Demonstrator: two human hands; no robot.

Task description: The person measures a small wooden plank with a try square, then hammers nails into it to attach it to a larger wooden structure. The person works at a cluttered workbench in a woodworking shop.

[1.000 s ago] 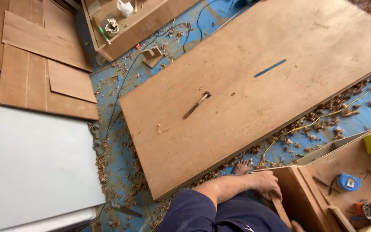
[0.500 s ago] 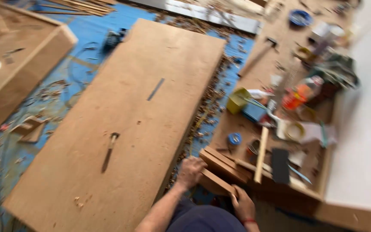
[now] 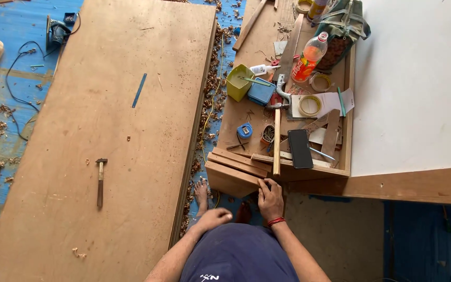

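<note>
My right hand [image 3: 271, 199], with a red band at the wrist, grips the near right corner of a stack of short wooden blocks [image 3: 233, 176] at the front of a shallow wooden tray [image 3: 347, 120]. My left hand [image 3: 212, 218] hangs curled just below and left of the blocks, touching none of them, near my bare foot [image 3: 201, 194]. Its fingers are hidden. A long-handled hammer [image 3: 276, 137] lies on the tray just above my right hand, next to a black phone [image 3: 300, 149].
A large plywood sheet [image 3: 105, 130] on the left carries a small hammer [image 3: 100, 180] and a blue strip [image 3: 139, 90]. The tray holds a yellow cup [image 3: 238, 82], blue box [image 3: 261, 92], orange drink bottle [image 3: 310, 56], tape rolls [image 3: 310, 105] and blue tape measure [image 3: 244, 130]. White board [image 3: 418, 78] at right. Shavings litter the blue floor.
The view has swung right and settled over the tray. My left hand has come off the wooden blocks and dropped lower; my right hand stays at the blocks' corner.
</note>
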